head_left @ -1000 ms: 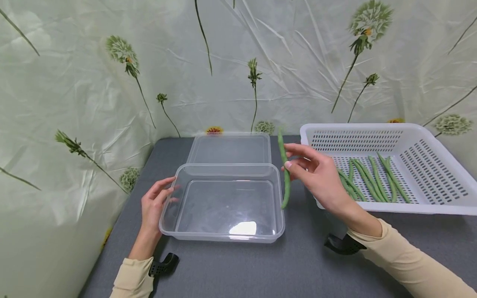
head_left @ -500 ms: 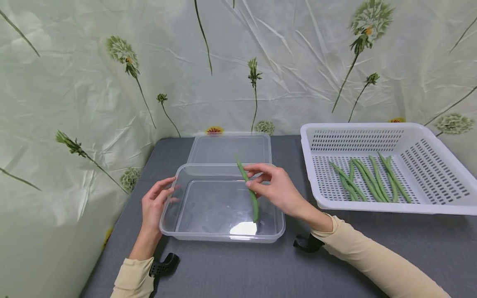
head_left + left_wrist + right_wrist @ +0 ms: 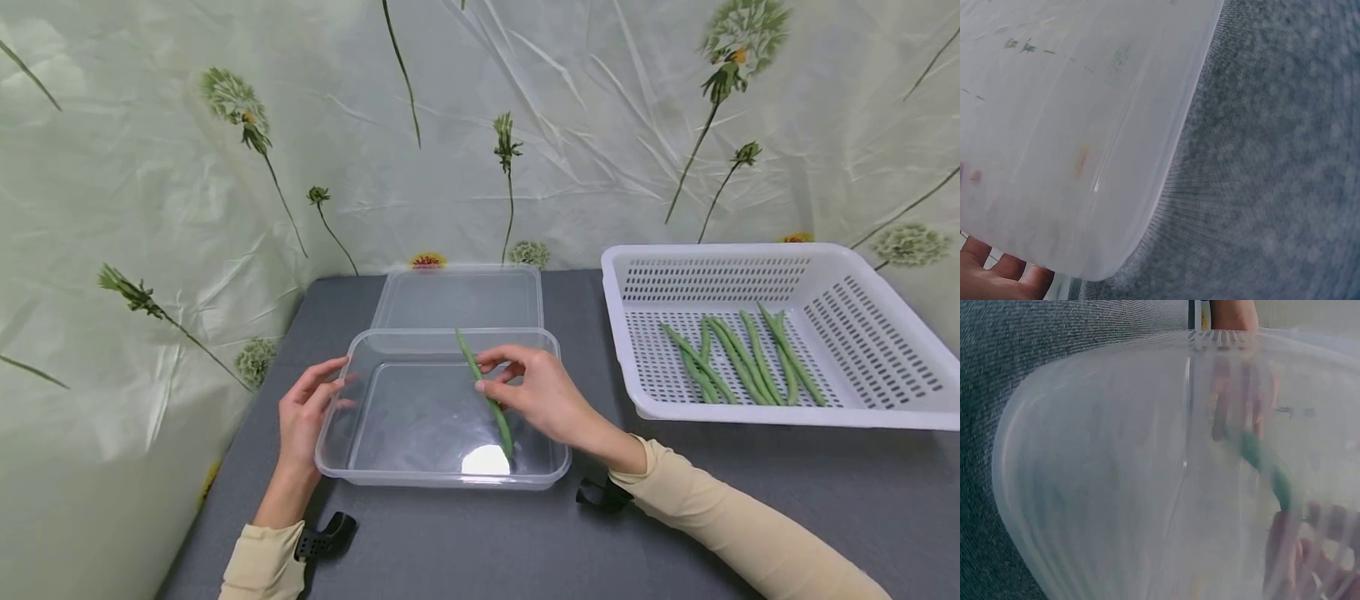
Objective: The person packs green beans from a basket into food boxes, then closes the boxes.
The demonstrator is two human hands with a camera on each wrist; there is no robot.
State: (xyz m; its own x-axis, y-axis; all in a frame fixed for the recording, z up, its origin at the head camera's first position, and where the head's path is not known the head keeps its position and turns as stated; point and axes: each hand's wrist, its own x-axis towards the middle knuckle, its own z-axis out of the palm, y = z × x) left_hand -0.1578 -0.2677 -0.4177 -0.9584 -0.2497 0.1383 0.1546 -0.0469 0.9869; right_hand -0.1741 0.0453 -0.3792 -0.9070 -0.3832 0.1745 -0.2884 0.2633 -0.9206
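In the head view a clear plastic container [image 3: 420, 425] sits on the table. My right hand [image 3: 536, 392], over its right half, pinches a green bean [image 3: 498, 417] between thumb and fingers. The bean slants, its lower end towards the near side; whether it touches the bottom I cannot tell. My left hand [image 3: 303, 417] rests its fingers against the outside of the container's left wall. The left wrist view shows a few left-hand fingers [image 3: 1035, 281] at the wall. Through the translucent wall, the right wrist view shows the bean [image 3: 1266, 465], blurred.
Behind the container lies a clear flat lid [image 3: 457, 300]. At the right stands a white perforated basket [image 3: 885, 417] with several green beans [image 3: 750, 367] on its floor. Grey cloth [image 3: 450, 542] covers the table, and a flower-printed sheet [image 3: 450, 167] hangs behind.
My right hand has moved left with the bean, from beside the container to over it, then slightly farther left and down. The left hand has stayed at the container's wall.
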